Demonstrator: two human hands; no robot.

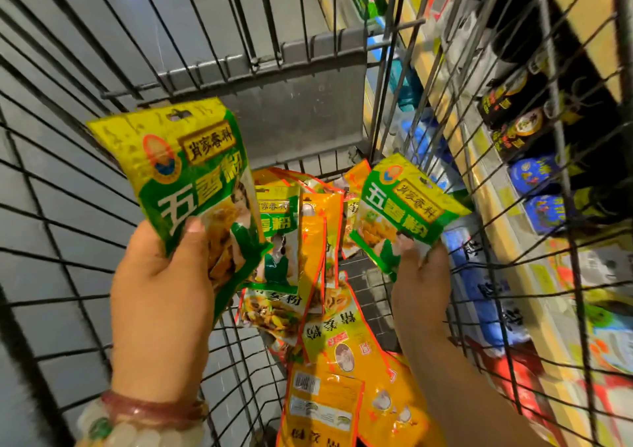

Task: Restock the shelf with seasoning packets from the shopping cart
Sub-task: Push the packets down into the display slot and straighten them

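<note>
Both grips pinched: L hand (161, 289) on green packet (191, 179), R hand (421, 282) on another (400, 207), over cart (68, 207).

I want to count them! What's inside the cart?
Orange packets and green packets lie piled in the cart. Each hand holds one more green packet above. The ones underneath are covered, so no full count.

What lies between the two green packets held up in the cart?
In the head view, loose green and orange packets lie in the cart, between the left packet and right packet.
</note>
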